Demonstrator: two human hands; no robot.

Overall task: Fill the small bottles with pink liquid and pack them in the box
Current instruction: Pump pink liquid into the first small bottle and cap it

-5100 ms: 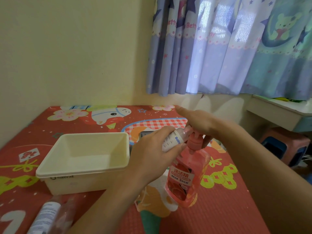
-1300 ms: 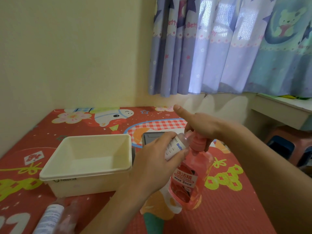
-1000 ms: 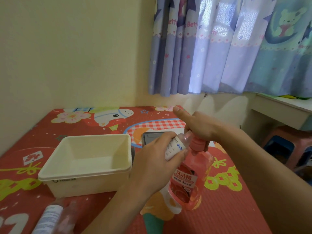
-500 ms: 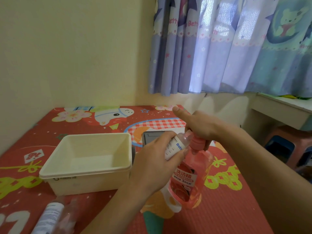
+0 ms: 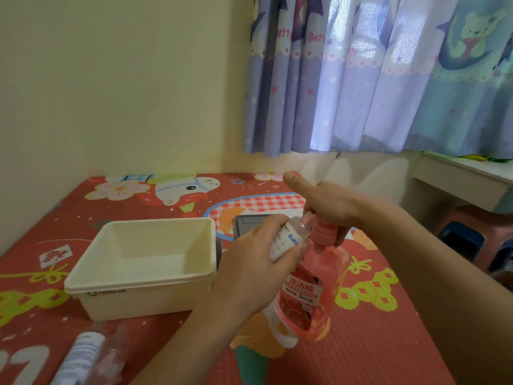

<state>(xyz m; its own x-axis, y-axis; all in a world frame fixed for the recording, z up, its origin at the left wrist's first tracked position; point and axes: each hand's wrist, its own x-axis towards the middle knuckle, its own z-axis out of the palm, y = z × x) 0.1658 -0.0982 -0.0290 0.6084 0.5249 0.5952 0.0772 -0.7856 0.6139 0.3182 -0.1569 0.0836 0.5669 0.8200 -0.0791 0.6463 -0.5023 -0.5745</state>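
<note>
My left hand (image 5: 249, 268) grips a small clear bottle (image 5: 291, 237) with a white label, tilted so its mouth meets the pink pump head of a large bottle of pink liquid (image 5: 311, 287). My right hand (image 5: 330, 207) is wrapped over that pump head, the thumb sticking out to the left. The big bottle stands on the red patterned mat. An empty cream plastic box (image 5: 138, 276) sits to the left of my hands. Two more small bottles (image 5: 86, 354) lie on the mat at the lower left.
A dark flat device (image 5: 249, 226) lies behind my hands, partly hidden. A yellow wall closes the back and left. Curtains hang at the upper right, with a white shelf (image 5: 466, 179) and stools (image 5: 472, 240) past the mat's right edge.
Both hands have stayed on the small bottle and the pump. The view shifted slightly; nothing else moved.
</note>
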